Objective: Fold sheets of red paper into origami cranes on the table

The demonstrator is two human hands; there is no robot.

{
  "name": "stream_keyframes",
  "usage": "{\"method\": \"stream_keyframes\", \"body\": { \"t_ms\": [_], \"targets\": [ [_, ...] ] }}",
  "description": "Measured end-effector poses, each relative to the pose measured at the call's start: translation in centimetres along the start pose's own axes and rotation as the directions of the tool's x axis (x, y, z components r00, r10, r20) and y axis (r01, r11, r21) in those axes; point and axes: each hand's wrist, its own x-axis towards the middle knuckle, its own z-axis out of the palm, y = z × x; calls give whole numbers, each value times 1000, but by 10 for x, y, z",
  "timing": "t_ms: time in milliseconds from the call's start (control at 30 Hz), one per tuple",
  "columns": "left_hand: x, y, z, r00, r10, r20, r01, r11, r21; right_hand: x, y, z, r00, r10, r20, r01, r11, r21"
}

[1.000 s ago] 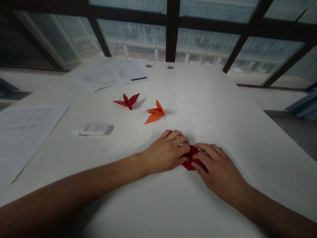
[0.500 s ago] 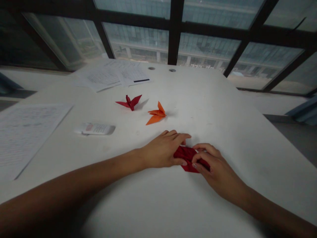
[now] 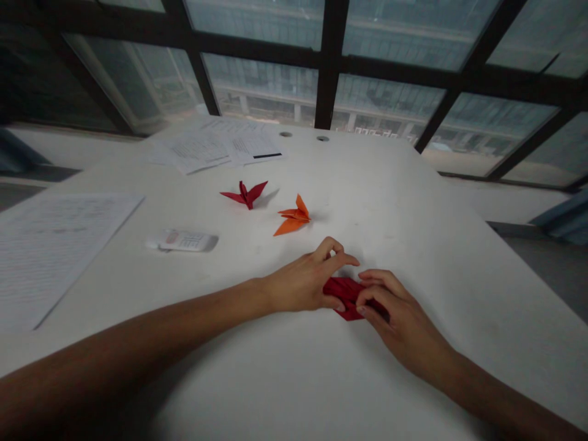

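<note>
A folded piece of red origami paper lies on the white table between my hands. My left hand grips its left end, thumb along the near edge, with the index finger raised and bent over the far side. At the right, my right hand pinches the paper between thumb and index finger and covers its right end. Beyond my hands stand an orange paper crane and, farther left, a red paper crane. Neither crane is touched.
A white packet with print lies left of the cranes. A large written sheet covers the left side, and several printed sheets overlap at the far left. Dark-framed windows rise behind the table's far edge.
My left fingers have lifted and bent more above the paper, while the thumb stays on it. My right hand keeps its pinch. The whole view has shifted slightly.
</note>
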Motion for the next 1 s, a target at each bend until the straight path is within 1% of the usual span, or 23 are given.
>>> {"method": "stream_keyframes", "body": {
  "t_ms": [67,133,200,233,300,367,533,600,633,700,767,833,867,933,1000],
  "targets": [
    [-1,0,2,999,19,-31,-20,1000,-16,0,2,1,1000,-12,-22,12,1000,-2],
    [-2,0,3,996,57,-65,-60,997,-40,1,4,2,996,-10,-94,11,1000,15],
    [-2,0,3,992,94,-85,-99,994,-53,3,5,1,986,44,-162,-34,997,67],
    [-3,0,4,990,108,-91,-113,992,-54,4,5,0,981,92,-171,-76,992,98],
    [-4,0,3,987,124,-101,-130,990,-50,7,6,-4,974,185,-131,-167,976,139],
    [-4,0,3,984,138,-112,-144,989,-43,10,6,-8,971,227,-70,-214,964,159],
    [-6,1,4,957,239,-162,-238,971,28,17,5,-17,983,182,-7,-176,961,215],
    [-6,1,5,951,252,-178,-248,968,43,18,4,-18,987,160,33,-164,965,207],
    [-6,0,5,951,249,-184,-244,969,49,18,3,-17,987,155,34,-158,969,190],
    [-6,0,5,950,239,-200,-228,971,76,17,3,-16,990,142,-27,-138,984,116],
    [-5,1,4,945,247,-216,-219,965,145,15,4,-15,988,72,-137,-75,997,-11],
    [-5,2,3,942,271,-197,-219,943,253,12,6,-15,975,-88,-204,55,985,-164],
    [-6,3,2,941,287,-179,-222,923,314,11,7,-14,959,-186,-212,133,962,-240],
    [-6,4,1,938,328,-110,-253,866,432,9,8,-14,914,-360,-185,274,887,-371],
    [-5,6,-1,927,374,-18,-313,799,514,8,10,-12,875,-465,-133,362,813,-457]
  ]
}}
